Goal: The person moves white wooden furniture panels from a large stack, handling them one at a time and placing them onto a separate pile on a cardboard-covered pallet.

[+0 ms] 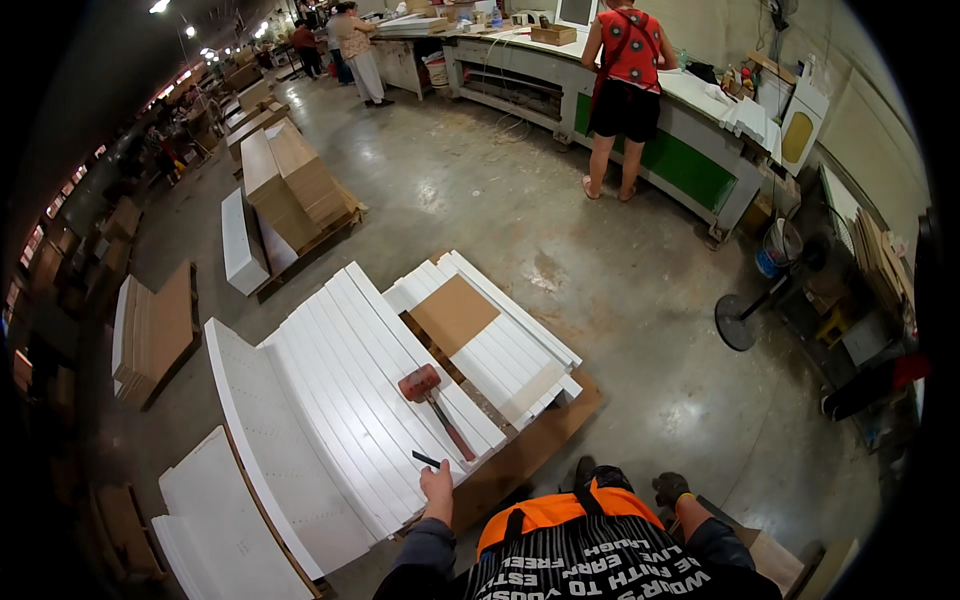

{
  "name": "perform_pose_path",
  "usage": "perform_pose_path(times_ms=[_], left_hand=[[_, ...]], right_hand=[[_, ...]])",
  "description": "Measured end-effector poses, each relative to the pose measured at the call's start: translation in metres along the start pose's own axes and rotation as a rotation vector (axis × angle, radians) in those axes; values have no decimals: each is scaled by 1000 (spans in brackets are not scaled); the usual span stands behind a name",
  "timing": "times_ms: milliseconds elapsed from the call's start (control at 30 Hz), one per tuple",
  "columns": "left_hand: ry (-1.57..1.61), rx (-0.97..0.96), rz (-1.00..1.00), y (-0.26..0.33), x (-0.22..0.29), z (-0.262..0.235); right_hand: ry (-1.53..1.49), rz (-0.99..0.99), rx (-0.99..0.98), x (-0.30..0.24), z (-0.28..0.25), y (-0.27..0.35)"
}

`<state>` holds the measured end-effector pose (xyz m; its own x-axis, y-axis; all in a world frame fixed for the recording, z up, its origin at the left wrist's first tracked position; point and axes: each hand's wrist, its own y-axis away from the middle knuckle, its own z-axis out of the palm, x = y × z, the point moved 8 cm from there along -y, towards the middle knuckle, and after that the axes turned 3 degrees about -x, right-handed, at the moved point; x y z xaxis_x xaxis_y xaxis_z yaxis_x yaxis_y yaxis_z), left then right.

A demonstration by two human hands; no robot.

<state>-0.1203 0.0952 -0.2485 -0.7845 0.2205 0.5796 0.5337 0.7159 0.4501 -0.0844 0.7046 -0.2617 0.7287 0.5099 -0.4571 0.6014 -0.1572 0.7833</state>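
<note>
My left hand (437,484) is closed around a thin black stick-like tool (426,459), just above the near edge of a row of long white boards (345,375). Beside it lies a mallet (419,383) with a reddish head, its handle end close to my fingers but apart from them. To the right, my right hand (672,489), in a dark glove, hangs low by my side. Its fingers are too dark to make out. A second stack of white boards (525,365) carries a brown cardboard sheet (455,315).
Left of the boards are more white panels (225,500) and a leaning brown stack (165,335). Long brown boards (290,185) lie on a pallet farther off. A person in red (630,50) stands at a long workbench (690,165). A round-based stand (735,322) is at right.
</note>
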Motion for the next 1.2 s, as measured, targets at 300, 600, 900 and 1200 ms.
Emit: perform_pose_path(times_ms=[300,600,900,1200], left_hand=[[-127,85,-149,24,22,-2],[-243,72,-46,24,77,29],[-91,-79,-221,-16,75,59],[511,-30,-254,-25,95,38]], right_hand=[[1061,-588,-189,-62,-10,-52],[287,-283,-268,-151,-48,-119],[-104,-102,-241,-166,-57,-106],[1401,-383,-420,-59,-48,-121]])
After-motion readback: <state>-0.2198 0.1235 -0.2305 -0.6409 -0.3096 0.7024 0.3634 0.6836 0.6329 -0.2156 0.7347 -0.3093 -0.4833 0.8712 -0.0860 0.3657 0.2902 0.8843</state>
